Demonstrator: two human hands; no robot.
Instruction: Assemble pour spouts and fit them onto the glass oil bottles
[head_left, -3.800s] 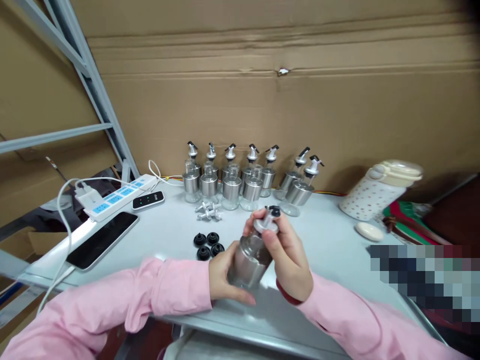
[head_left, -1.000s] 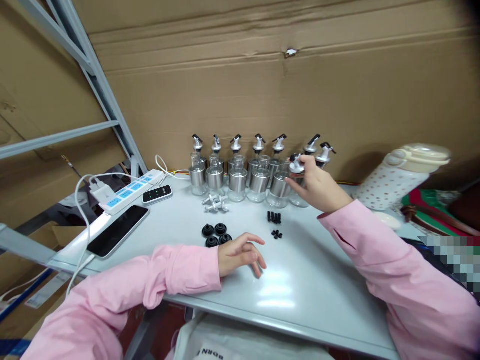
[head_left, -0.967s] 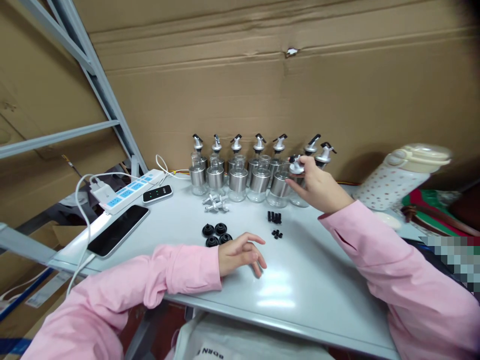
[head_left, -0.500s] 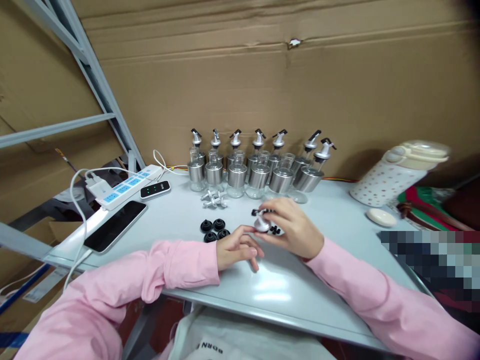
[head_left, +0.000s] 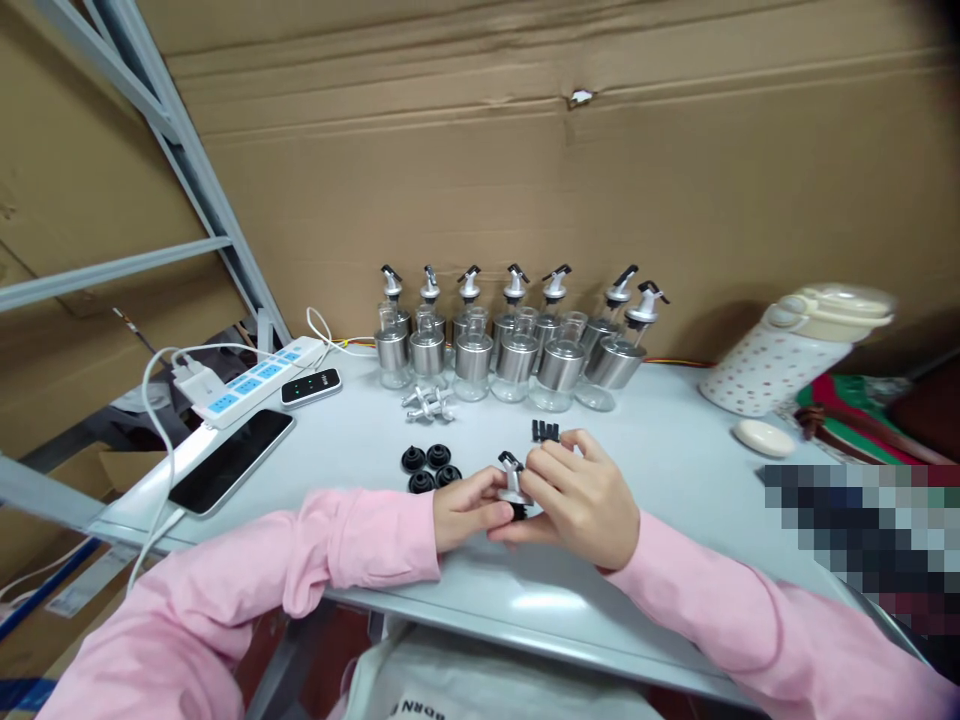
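Between my two hands is a silver pour spout (head_left: 513,488) with a black flip lever on top and a black stopper underneath, held roughly upright. My left hand (head_left: 474,508) pinches it from the left side. From the right, my right hand (head_left: 581,500) closes its fingers around it, hiding part of the spout. Just beyond my left hand lie several black rubber stoppers (head_left: 429,468). Silver spout pieces (head_left: 429,404) are heaped behind those. A few small black levers (head_left: 545,430) lie behind my right hand.
Several glass bottles with steel sleeves (head_left: 517,355) stand in rows at the back, the rear ones fitted with spouts. At left are a power strip (head_left: 262,375), a phone (head_left: 232,462) and a small black device (head_left: 311,387). A dotted flask (head_left: 780,355) and white oval object (head_left: 763,437) sit right.
Both hands have drawn the spout nearer to me and turned it upright. My left fingers have closed onto it, and the small black levers behind show more plainly.
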